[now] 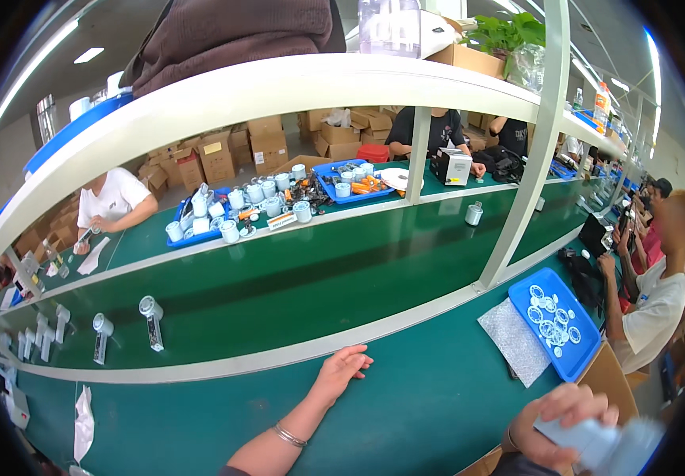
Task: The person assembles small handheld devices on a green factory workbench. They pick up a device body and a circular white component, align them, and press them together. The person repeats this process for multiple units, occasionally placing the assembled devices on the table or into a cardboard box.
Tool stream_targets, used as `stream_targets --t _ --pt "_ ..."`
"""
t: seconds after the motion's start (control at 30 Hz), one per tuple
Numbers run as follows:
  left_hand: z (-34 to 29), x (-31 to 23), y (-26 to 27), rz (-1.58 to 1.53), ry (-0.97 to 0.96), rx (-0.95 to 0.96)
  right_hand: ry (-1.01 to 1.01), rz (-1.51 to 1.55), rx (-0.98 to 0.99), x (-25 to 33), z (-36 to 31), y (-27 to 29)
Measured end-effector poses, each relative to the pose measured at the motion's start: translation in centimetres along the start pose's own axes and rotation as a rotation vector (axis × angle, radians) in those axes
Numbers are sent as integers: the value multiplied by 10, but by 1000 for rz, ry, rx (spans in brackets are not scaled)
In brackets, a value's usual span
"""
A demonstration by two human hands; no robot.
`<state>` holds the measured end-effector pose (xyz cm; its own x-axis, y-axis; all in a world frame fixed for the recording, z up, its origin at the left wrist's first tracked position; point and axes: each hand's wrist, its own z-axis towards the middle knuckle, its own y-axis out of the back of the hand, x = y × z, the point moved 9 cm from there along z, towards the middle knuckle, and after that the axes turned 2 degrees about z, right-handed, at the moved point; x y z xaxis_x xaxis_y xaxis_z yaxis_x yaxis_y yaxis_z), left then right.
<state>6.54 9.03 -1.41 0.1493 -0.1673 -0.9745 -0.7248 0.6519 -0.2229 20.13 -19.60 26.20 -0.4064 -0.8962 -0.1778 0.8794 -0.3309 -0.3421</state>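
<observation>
My left hand [342,373] lies on the green worktop beside the pale rail of the conveyor, palm partly turned inward. Its fingers are loosely stretched out and nothing is in them. A bracelet circles that wrist. At the lower right, my right hand [557,424] is closed round a pale blue-grey handheld device [596,444] with a thick rounded end. Motion blurs the device, so its details cannot be made out. Just beyond this hand stands an open cardboard box [608,377], and farther back a blue tray [523,295] bears several white rings and small discs.
Bubble wrap [517,337] lies beside the tray. Several similar devices [152,321] stand on the green conveyor [319,293] at left; a grey-white cup-shaped part [473,213] stands farther right. A white post [529,174] rises from the rail. Co-workers sit across and at right.
</observation>
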Motion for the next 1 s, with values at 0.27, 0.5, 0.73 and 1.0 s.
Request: stream_targets --t 0.27,0.5,0.73,1.0 --pt "-2 -4 6 -2 -19 -26 -1536 -346 834 -89 -162 3" --pt "-1 -3 5 1 -31 -32 -1714 -527 1243 -66 -238 46" --pt "-6 -5 9 16 -19 -48 -433 205 103 -27 -29 -10" --pt "-1 -9 7 14 -25 -37 -582 -503 387 -38 -30 -7"
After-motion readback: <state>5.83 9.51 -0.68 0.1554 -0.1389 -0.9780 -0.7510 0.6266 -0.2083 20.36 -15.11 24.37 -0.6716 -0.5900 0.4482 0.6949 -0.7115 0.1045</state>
